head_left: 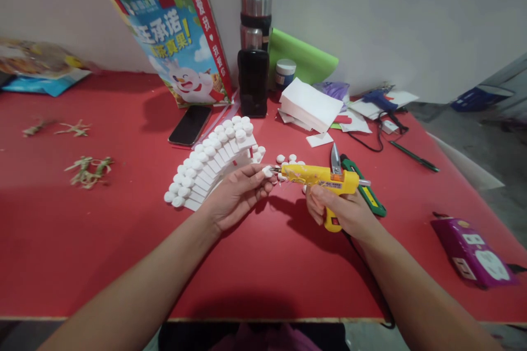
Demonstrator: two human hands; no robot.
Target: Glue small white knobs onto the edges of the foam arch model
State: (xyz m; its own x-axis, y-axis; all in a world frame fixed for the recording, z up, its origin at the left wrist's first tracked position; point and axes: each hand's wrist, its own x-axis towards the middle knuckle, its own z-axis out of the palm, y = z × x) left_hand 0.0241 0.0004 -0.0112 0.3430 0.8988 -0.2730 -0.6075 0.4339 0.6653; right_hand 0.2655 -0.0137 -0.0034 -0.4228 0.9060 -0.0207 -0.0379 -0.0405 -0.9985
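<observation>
My right hand (335,205) is wrapped round the grip of a yellow hot glue gun (319,176), whose nozzle points left. Between the fingertips of my left hand (241,192) is a small round white piece (267,171), right at the nozzle tip. Behind my left hand stands a curved white model (209,156), with rows of round white pieces along its top and thin white strips below. Several loose white pieces (292,158) lie on the table behind the glue gun, partly hidden by it.
On the red table (123,252) are a green cutter (373,197), a purple power socket (473,249), a pen (414,155), a phone (190,125) and dry twisted bits (88,170). A printed bag (181,38), a thermos (256,11) and white sheets (312,104) stand or lie behind.
</observation>
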